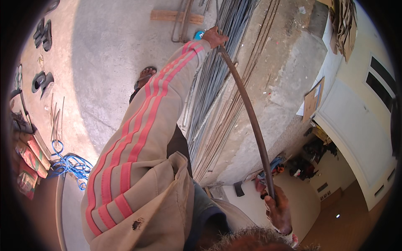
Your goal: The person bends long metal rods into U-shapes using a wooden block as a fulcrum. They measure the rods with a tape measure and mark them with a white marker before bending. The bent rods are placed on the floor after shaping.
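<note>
A long brown metal rod (248, 108) slants across the view, looking curved. Its near end is in my right hand (279, 211), low on the right, with the fingers wrapped round it and the thumb along it. Farther off, my left hand (215, 37) is closed round the rod at the top centre, my arm stretched out in a beige sleeve with pink stripes. Just below and beside that hand lies a bundle of thin grey steel bars (209, 79). A small teal round thing (199, 35) shows next to my left wrist; its kind is unclear.
Bent bars lie over a wooden plank (161, 15) at the top. Blue hose (73, 165) is coiled at the left, near colourful sacks (31, 157). Sandals (42, 81) sit on the concrete floor. Cardboard (313, 100) leans at the right wall; tools (303, 169) lie in the corner.
</note>
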{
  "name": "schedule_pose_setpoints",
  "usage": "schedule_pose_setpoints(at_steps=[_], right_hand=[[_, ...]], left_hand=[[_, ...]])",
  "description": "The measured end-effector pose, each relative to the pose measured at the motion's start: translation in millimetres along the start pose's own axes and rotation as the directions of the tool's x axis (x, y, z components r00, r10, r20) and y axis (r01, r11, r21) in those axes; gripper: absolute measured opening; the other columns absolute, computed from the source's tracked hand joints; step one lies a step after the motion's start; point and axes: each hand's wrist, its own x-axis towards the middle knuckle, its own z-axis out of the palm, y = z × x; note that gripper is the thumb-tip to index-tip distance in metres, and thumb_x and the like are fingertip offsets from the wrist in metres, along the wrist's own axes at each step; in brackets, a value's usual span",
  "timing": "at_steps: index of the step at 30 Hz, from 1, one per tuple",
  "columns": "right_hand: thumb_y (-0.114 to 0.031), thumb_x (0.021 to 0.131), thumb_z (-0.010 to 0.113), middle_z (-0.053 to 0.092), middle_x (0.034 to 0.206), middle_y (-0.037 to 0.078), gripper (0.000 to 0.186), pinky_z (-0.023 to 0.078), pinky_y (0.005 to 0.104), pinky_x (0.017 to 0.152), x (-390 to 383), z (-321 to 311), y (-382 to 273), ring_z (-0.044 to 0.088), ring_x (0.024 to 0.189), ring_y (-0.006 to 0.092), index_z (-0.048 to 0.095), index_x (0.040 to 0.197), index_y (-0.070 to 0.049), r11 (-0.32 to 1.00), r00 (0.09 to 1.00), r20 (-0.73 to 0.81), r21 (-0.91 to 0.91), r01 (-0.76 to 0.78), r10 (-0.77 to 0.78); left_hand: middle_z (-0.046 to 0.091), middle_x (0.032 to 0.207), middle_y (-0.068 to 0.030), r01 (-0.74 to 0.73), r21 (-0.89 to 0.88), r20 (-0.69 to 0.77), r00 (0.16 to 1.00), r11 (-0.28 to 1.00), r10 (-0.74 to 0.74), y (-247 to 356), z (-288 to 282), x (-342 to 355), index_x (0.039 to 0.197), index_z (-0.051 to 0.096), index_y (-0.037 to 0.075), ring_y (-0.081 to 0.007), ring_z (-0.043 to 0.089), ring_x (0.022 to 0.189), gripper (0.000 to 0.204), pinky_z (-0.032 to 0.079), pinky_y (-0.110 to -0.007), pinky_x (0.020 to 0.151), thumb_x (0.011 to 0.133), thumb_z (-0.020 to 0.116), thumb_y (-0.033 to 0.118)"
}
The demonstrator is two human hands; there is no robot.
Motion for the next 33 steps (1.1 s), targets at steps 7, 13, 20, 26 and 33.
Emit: schedule_pose_setpoints(at_steps=[7, 13, 20, 26, 33], right_hand=[[-0.028, 0.098, 0.061, 0.045, 0.072, -0.005, 0.056, 0.036, 0.0203, 0.045, -1.4, -3.1, 2.2, 0.041, 0.053, 0.002, 0.041, 0.146, -0.008, 0.997, 0.999, 0.02, 0.061, -0.038, 0.036], [-0.028, 0.097, 0.063, 0.045, 0.072, -0.006, 0.051, 0.035, 0.0198, 0.045, 1.1, 0.0, 5.1, 0.041, 0.053, 0.0016, 0.046, 0.14, -0.006, 0.992, 0.999, 0.024, 0.125, -0.027, 0.024], [-0.026, 0.096, 0.065, 0.046, 0.07, -0.004, 0.032, 0.034, 0.0194, 0.045, 4.1, 6.8, 4.5, 0.04, 0.054, 0.0008, 0.053, 0.115, -0.003, 0.984, 0.997, 0.053, 0.164, -0.066, 0.058], [-0.023, 0.093, 0.068, 0.05, 0.067, 0.0, 0.025, 0.042, 0.0284, 0.052, 15.9, 28.1, 18.7, 0.051, 0.058, 0.0107, 0.055, 0.097, -0.002, 0.971, 0.971, 0.036, -0.036, 0.238, -0.236], [-0.021, 0.091, 0.068, 0.057, 0.068, 0.005, 0.023, 0.046, 0.0336, 0.057, 26.2, 53.8, 30.9, 0.058, 0.062, 0.0172, 0.057, 0.094, -0.002, 0.977, 0.991, -0.065, -0.185, 0.106, -0.12]], left_hand=[[0.071, 0.088, -0.0199, 0.093, -0.128, 0.013, 0.996, 0.988, -0.092, 3.3, -0.9, -4.1, 0.114, 0.055, -0.014, -0.0283, 0.069, 0.091, 0.075, 0.054, -0.036, 0.083, 0.074, 0.07, 0.047], [0.071, 0.084, -0.0184, 0.081, -0.081, -0.009, 0.997, 0.993, -0.082, 0.5, 1.0, -2.5, 0.11, 0.055, -0.013, -0.0272, 0.07, 0.087, 0.07, 0.054, -0.036, 0.079, 0.074, 0.072, 0.045], [0.071, 0.084, -0.016, 0.067, -0.125, 0.007, 0.998, 0.99, -0.067, -11.2, 3.0, -0.9, 0.098, 0.056, -0.008, -0.0249, 0.07, 0.081, 0.056, 0.054, -0.035, 0.076, 0.075, 0.073, 0.04], [0.069, 0.077, -0.0131, 0.027, -0.201, 0.085, 0.996, 0.979, -0.01, 4.6, -33.1, -19.9, 0.095, 0.059, -0.003, -0.0238, 0.068, 0.076, 0.047, 0.054, -0.035, 0.072, 0.077, 0.073, 0.038], [0.069, 0.075, -0.0119, 0.063, -0.286, 0.074, 0.996, 0.956, -0.043, 16.0, -38.7, -24.2, 0.091, 0.059, -0.001, -0.0218, 0.068, 0.073, 0.044, 0.054, -0.033, 0.07, 0.077, 0.074, 0.037]])
